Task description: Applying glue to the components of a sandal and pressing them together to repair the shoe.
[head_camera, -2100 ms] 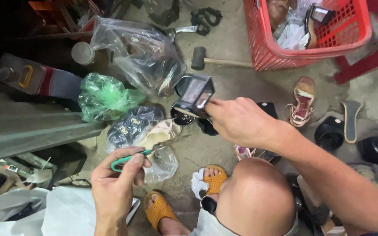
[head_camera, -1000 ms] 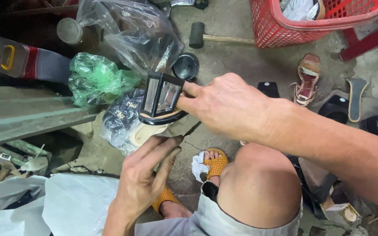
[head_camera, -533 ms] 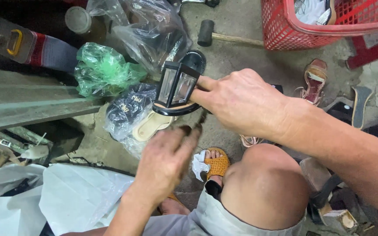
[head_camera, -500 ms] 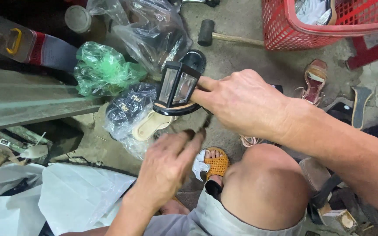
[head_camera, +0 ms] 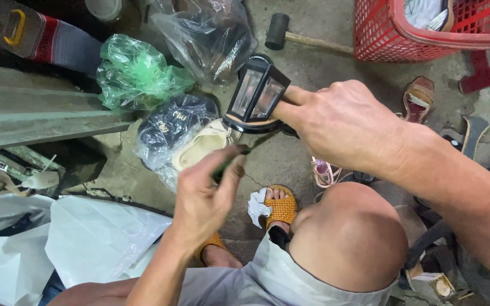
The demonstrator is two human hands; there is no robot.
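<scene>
The lantern [head_camera: 256,93], a small black one with slanted glass panes on a round base, is held up over the concrete floor [head_camera: 319,65], above the person's bent knee [head_camera: 350,235].

At far left a red, grey and yellow-handled container [head_camera: 26,34] lies in the dark, with white plastic sheeting [head_camera: 86,241] below it. Next come bags on the floor: a green bag [head_camera: 134,76], a clear bag [head_camera: 211,34] and another clear bag holding dark shoes and a cream sole [head_camera: 185,133].

The left hand [head_camera: 205,195] is closed around a green-handled tool [head_camera: 239,156], a screwdriver by the look of it, whose dark shaft slants up to the lantern's base. It seems held so to work on the underside.

The lantern's panes face the camera and catch pale light; the frame looks worn and the base is tilted slightly toward the left hand, probably to expose the spot the tool meets.

The right hand [head_camera: 341,122] is wrapped around the lantern's far side, fingers closed, steadying it against the tool's push.

Below, an orange sandal [head_camera: 282,207] with a white rag beside it. Further right, a mallet [head_camera: 296,35], a red basket [head_camera: 426,28] and a brown sandal [head_camera: 418,99] lie on the floor.
</scene>
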